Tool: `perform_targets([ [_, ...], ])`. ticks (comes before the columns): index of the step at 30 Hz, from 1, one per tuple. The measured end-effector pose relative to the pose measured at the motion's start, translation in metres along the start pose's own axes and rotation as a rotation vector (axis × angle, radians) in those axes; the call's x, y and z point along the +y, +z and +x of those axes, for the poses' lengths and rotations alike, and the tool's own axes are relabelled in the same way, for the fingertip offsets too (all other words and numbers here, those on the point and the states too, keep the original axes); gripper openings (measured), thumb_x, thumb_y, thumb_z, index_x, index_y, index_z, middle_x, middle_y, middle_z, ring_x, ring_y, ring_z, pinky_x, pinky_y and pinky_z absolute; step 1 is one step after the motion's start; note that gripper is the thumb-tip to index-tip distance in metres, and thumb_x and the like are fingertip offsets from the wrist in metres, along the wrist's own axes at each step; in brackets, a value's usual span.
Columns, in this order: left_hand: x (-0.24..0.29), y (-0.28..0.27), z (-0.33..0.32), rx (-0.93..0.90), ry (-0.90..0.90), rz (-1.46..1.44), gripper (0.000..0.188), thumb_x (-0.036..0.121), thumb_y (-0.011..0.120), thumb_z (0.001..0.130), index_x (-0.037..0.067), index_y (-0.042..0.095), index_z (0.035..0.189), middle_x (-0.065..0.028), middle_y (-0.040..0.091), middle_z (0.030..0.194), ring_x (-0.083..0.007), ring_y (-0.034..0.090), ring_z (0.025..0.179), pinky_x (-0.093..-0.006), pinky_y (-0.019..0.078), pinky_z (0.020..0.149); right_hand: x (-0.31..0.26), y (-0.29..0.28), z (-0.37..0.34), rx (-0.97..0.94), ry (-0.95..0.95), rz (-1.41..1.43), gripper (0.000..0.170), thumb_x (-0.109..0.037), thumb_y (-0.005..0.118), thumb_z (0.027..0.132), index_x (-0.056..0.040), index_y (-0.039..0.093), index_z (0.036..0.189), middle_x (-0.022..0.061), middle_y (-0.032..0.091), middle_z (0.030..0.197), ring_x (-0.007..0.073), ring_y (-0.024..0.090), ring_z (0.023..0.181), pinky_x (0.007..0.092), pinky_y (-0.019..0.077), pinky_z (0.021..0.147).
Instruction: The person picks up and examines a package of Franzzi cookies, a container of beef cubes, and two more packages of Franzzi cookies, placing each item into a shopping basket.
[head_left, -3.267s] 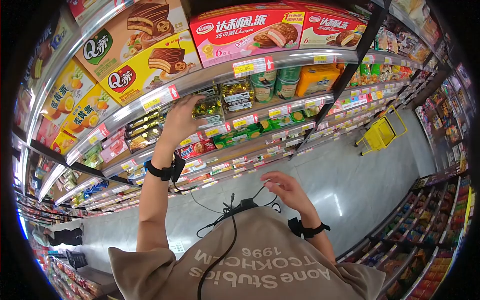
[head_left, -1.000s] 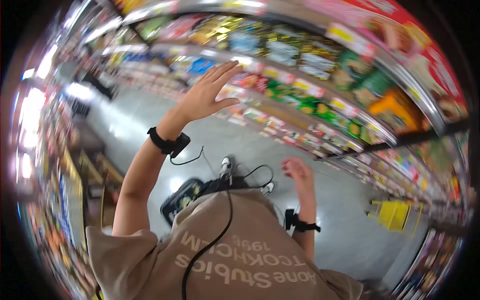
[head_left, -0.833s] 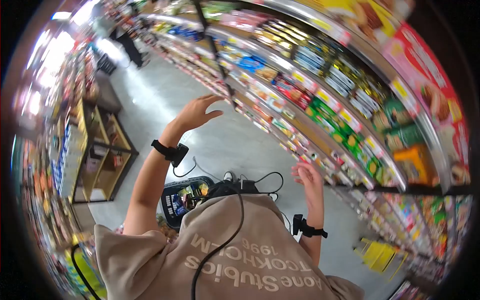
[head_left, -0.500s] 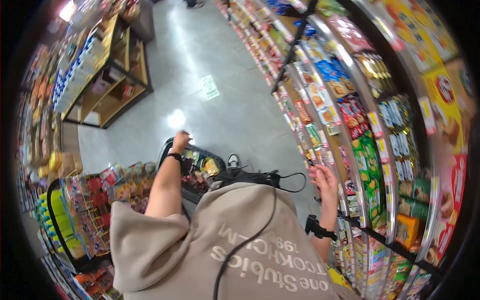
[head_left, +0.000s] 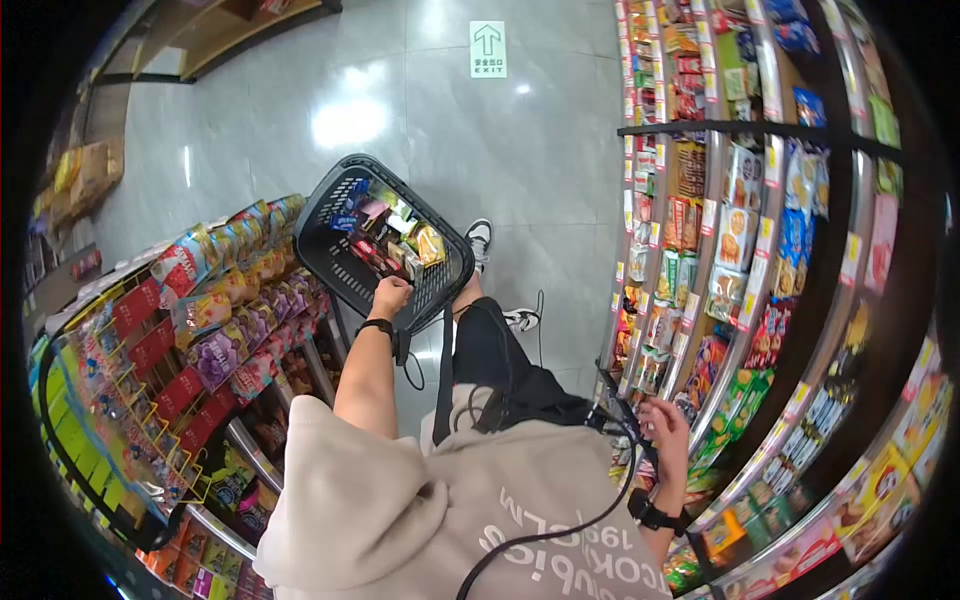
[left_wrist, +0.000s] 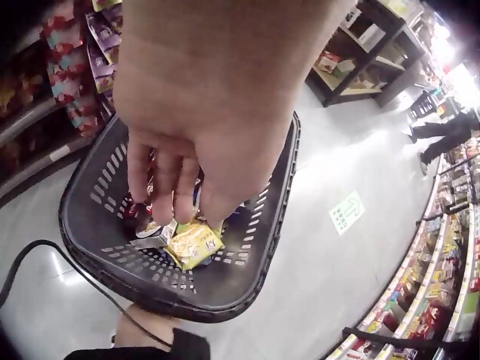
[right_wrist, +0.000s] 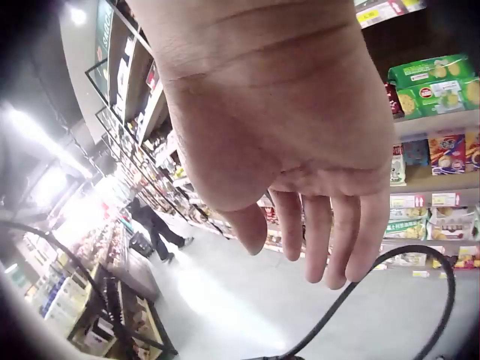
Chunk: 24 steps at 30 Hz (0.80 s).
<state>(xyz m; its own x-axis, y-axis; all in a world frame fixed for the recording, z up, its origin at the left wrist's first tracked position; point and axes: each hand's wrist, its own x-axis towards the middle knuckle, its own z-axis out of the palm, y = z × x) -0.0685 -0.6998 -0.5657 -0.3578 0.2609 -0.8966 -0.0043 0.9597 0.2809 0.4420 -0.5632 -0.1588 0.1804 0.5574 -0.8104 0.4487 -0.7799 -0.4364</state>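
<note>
A black shopping basket with slotted walls is beside the person's feet in the head view. Several packaged snacks lie in it, among them a yellow packet and a red packet. My left hand is over the basket's near side. In the left wrist view its fingers hang loosely bent above the packets and partly hide them; nothing shows in its grasp. At the right, my right hand is raised near the shelves, its fingers relaxed with nothing between them.
Snack shelves run along the right side. A rack of hanging bags stands at the left, close to the basket. Grey floor with an exit sign lies ahead. A black cable loops across the person's front.
The view has turned left from the shelf front to the aisle floor and basket. My left hand has come away from the shelf and down over the basket; the right hand stays raised.
</note>
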Motion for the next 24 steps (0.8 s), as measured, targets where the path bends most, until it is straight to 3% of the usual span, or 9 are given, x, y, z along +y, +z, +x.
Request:
perform_targets([
  [4, -0.004, 0.004, 0.071, 0.082, -0.096, -0.187, 0.020, 0.021, 0.074, 0.086, 0.002, 0.071, 0.093, -0.0071, 0.068, 0.070, -0.0153, 0.064, 0.058, -0.0305, 0.0518, 0.054, 0.004, 0.014, 0.025, 0.057, 0.100, 0.019, 0.022, -0.024, 0.061, 0.100, -0.0055, 0.064, 0.111, 0.0015, 0.066, 0.093, 0.0125, 0.065, 0.087, 0.0264, 0.0529, 0.069],
  [9, -0.050, 0.035, 0.239, 0.105, 0.020, -0.782, 0.025, 0.026, 0.067, 0.092, 0.002, 0.067, 0.098, -0.0058, 0.066, 0.073, -0.0166, 0.061, 0.056, -0.0304, 0.0436, 0.046, 0.010, 0.063, 0.089, -0.084, 0.350, -0.254, 0.027, -0.025, 0.062, 0.100, -0.0068, 0.064, 0.119, 0.0069, 0.073, 0.106, 0.0157, 0.071, 0.088, 0.0241, 0.0524, 0.059],
  [11, -0.040, 0.026, 0.272, 0.087, -0.079, -0.412, 0.033, 0.033, 0.063, 0.094, 0.004, 0.067, 0.108, -0.0084, 0.068, 0.087, -0.0183, 0.061, 0.065, -0.0348, 0.0481, 0.053, 0.005, 0.081, 0.099, -0.040, 0.361, -0.285, 0.026, -0.018, 0.061, 0.100, -0.0005, 0.063, 0.118, 0.0105, 0.073, 0.104, 0.0170, 0.070, 0.093, 0.0272, 0.0534, 0.073],
  [14, 0.008, 0.031, 0.286, 0.149, -0.359, -0.652, 0.036, 0.036, 0.061, 0.094, 0.011, 0.068, 0.119, -0.0098, 0.064, 0.120, -0.0231, 0.062, 0.100, -0.0462, 0.0524, 0.066, -0.020, 0.102, 0.097, 0.022, 0.358, -0.308, 0.026, -0.015, 0.062, 0.100, 0.0025, 0.062, 0.119, 0.0117, 0.073, 0.105, 0.0175, 0.069, 0.096, 0.0290, 0.0543, 0.081],
  [15, -0.002, 0.047, 0.312, 0.253, -0.348, -0.825, 0.036, 0.036, 0.064, 0.092, 0.011, 0.068, 0.119, -0.0105, 0.067, 0.115, -0.0246, 0.065, 0.097, -0.0439, 0.0534, 0.069, -0.025, 0.104, 0.096, 0.021, 0.357, -0.317, 0.026, -0.014, 0.062, 0.100, 0.0024, 0.062, 0.120, 0.0114, 0.073, 0.106, 0.0174, 0.069, 0.097, 0.0291, 0.0545, 0.082],
  [17, -0.015, 0.058, 0.344, 0.098, -0.350, -1.067, 0.047, 0.036, 0.067, 0.090, 0.014, 0.058, 0.131, -0.0059, 0.059, 0.109, -0.0212, 0.056, 0.092, -0.0460, 0.0521, 0.074, -0.020, 0.093, 0.093, -0.035, 0.386, -0.281, 0.033, -0.022, 0.064, 0.099, -0.0020, 0.059, 0.126, 0.0128, 0.070, 0.111, 0.0183, 0.069, 0.095, 0.0315, 0.0594, 0.072],
  [21, -0.007, 0.060, 0.354, 0.269, -0.416, -1.276, 0.058, 0.029, 0.075, 0.084, -0.003, 0.059, 0.129, -0.0105, 0.068, 0.115, -0.0268, 0.066, 0.101, -0.0465, 0.0536, 0.080, -0.038, 0.102, 0.096, -0.029, 0.336, -0.326, 0.032, -0.018, 0.063, 0.099, 0.0003, 0.059, 0.125, 0.0151, 0.071, 0.111, 0.0182, 0.069, 0.095, 0.0299, 0.0576, 0.075],
  [22, -0.017, 0.064, 0.361, 0.305, -0.383, -1.263, 0.057, 0.026, 0.077, 0.081, -0.011, 0.061, 0.122, -0.0139, 0.069, 0.118, -0.0282, 0.069, 0.100, -0.0427, 0.0533, 0.084, -0.040, 0.102, 0.096, -0.028, 0.310, -0.357, 0.031, -0.017, 0.062, 0.099, 0.0006, 0.060, 0.125, 0.0153, 0.071, 0.111, 0.0181, 0.069, 0.094, 0.0293, 0.0572, 0.076],
  [24, -0.023, 0.054, 0.361, 0.340, -0.477, -0.985, 0.053, 0.025, 0.078, 0.080, -0.009, 0.064, 0.118, -0.0149, 0.069, 0.118, -0.0273, 0.069, 0.096, -0.0416, 0.0534, 0.082, -0.045, 0.102, 0.099, -0.038, 0.292, -0.374, 0.031, -0.017, 0.063, 0.099, 0.0008, 0.060, 0.124, 0.0150, 0.071, 0.110, 0.0178, 0.069, 0.094, 0.0288, 0.0566, 0.077],
])
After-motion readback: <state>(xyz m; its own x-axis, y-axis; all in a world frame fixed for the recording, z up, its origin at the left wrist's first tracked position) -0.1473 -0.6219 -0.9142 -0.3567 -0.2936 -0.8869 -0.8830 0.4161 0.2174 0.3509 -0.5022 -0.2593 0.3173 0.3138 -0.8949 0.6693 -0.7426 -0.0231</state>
